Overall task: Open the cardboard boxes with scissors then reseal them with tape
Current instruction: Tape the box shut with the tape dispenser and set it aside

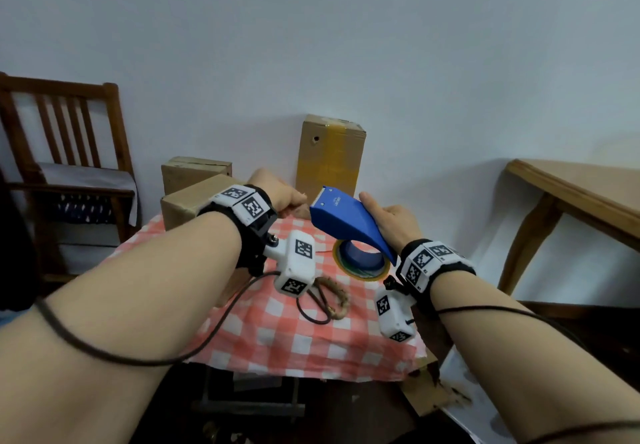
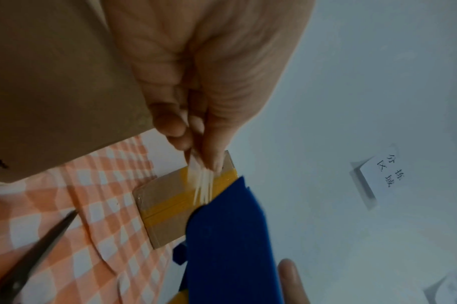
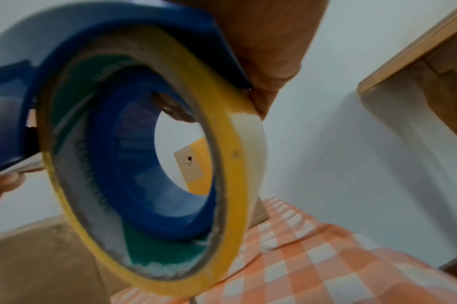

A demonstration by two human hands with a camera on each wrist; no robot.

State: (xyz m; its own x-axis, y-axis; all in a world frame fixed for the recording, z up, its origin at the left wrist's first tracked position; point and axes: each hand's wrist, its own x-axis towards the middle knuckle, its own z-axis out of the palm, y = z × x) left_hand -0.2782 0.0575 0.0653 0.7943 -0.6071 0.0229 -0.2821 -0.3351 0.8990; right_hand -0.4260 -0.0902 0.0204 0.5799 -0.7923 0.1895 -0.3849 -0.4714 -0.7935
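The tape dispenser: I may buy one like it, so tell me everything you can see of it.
The tape dispenser is blue plastic with a curved shell, a toothed front edge and a hub carrying a yellowish tape roll. The right hand grips it tilted above the checked tablecloth; the left hand pinches the tape end drawn from it.

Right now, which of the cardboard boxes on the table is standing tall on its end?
The tall cardboard box at the back by the wall, with yellow tape down its front and a small hole. The other two boxes, left of it, sit low.

Head high; wrists close, tape dispenser (image 1: 349, 227) shared.
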